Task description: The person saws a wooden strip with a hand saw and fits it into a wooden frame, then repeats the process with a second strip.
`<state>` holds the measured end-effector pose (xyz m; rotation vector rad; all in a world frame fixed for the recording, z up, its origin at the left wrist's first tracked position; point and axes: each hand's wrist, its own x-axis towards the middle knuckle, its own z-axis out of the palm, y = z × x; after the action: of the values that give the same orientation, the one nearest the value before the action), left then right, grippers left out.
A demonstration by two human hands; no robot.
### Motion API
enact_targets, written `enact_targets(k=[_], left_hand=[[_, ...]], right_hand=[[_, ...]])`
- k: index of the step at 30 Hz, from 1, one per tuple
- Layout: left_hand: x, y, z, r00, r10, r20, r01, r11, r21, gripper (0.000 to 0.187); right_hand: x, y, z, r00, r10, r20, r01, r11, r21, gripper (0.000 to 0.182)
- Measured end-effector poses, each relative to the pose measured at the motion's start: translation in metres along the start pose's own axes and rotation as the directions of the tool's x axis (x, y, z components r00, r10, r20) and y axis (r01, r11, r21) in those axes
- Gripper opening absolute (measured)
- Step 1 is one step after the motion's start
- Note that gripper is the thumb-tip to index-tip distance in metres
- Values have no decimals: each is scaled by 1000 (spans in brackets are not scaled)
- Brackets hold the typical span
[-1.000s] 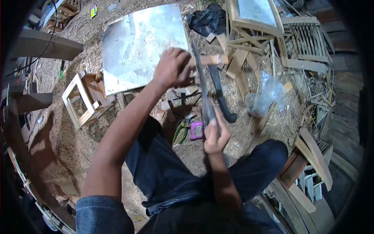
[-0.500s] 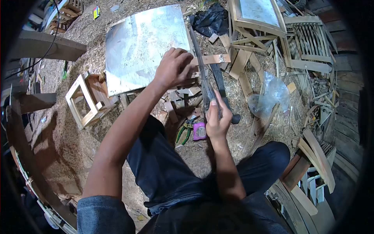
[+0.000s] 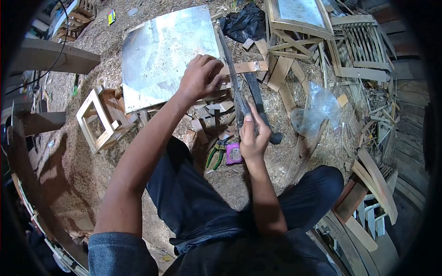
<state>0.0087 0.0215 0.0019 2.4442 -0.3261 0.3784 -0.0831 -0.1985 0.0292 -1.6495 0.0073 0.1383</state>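
Note:
My right hand (image 3: 254, 138) is closed around the near end of a handsaw (image 3: 234, 76), its thumb and index finger lying along it. The saw is seen nearly edge-on, and its long dark blade points away from me. It crosses a thin, light wooden strip (image 3: 248, 67), whose right end sticks out past the blade. My left hand (image 3: 201, 77) is closed at the strip's left part, left of the blade, its fingers curled and partly hiding the wood. Below lie green-handled pliers (image 3: 215, 155) and a pink tape measure (image 3: 233, 153).
A scuffed metal-faced board (image 3: 165, 57) lies beyond my left hand. Left of it stands a small wooden frame box (image 3: 98, 120). A dark bar with a rounded black end (image 3: 275, 138), a plastic bag (image 3: 317, 110), a black bag (image 3: 245, 23) and wood offcuts lie on shavings.
The whole view has shifted slightly to the left. Both hands keep their grip, and the saw still crosses the wooden strip at about the same place.

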Motion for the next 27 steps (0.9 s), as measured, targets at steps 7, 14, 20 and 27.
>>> enact_targets(k=[7, 14, 20, 27], left_hand=[[0, 5, 0, 1000, -12, 14, 11, 999, 38, 28], [-6, 3, 2, 999, 22, 25, -23, 999, 45, 33], [-6, 6, 4, 999, 52, 12, -52, 997, 61, 30], [1, 4, -1, 999, 34, -3, -34, 999, 36, 30]], right_hand=[[-33, -27, -6, 999, -34, 38, 39, 991, -125, 42], [9, -23, 6, 1000, 5, 25, -2, 989, -148, 38], [-38, -27, -13, 999, -45, 26, 48, 993, -107, 40], [-38, -34, -11, 986, -144, 78, 154, 978, -143, 43]])
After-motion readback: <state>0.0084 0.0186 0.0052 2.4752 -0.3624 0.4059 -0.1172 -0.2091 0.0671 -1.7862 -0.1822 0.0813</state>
